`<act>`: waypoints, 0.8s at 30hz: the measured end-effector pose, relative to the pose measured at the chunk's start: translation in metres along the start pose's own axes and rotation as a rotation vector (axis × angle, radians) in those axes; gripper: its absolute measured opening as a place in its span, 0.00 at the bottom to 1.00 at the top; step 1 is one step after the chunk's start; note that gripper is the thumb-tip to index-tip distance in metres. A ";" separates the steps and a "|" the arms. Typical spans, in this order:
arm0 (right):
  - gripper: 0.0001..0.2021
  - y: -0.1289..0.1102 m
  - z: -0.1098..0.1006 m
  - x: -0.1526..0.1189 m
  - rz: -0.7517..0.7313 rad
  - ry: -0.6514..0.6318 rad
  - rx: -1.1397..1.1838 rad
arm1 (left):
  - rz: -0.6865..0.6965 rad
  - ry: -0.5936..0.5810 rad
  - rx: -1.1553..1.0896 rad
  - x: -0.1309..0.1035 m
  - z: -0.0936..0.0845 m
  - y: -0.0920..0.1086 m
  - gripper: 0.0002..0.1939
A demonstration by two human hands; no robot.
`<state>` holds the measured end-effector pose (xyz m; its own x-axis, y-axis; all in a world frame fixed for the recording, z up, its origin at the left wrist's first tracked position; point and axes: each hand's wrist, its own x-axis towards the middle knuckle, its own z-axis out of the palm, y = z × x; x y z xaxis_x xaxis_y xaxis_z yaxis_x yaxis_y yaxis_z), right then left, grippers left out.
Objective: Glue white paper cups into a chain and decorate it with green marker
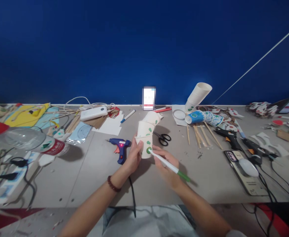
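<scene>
My left hand is wrapped around the nearest of several white paper cups joined in a curved row that leads away from me. Green spots dot the cups. In my right hand is a white marker with a green end, its tip touching a green spot low on the nearest cup. A blue hot glue gun with a lit red light lies left of my left hand. Black-handled scissors lie just right of the cups, their blades partly hidden.
A phone with a blurred screen leans on the blue wall. On the right are a tall cup stack, blue cups, wooden sticks, black glue guns and a phone. A plastic bottle and power strip lie left.
</scene>
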<state>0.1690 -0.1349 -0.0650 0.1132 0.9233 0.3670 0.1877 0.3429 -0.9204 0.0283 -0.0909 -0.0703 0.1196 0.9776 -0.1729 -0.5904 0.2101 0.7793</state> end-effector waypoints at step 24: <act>0.06 -0.003 0.000 0.001 0.058 0.003 0.067 | -0.006 0.040 -0.021 -0.001 0.003 0.003 0.33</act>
<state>0.1688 -0.1353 -0.0619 0.1245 0.9414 0.3133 0.1151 0.2999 -0.9470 0.0289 -0.0907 -0.0656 0.0912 0.9751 -0.2022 -0.6067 0.2155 0.7652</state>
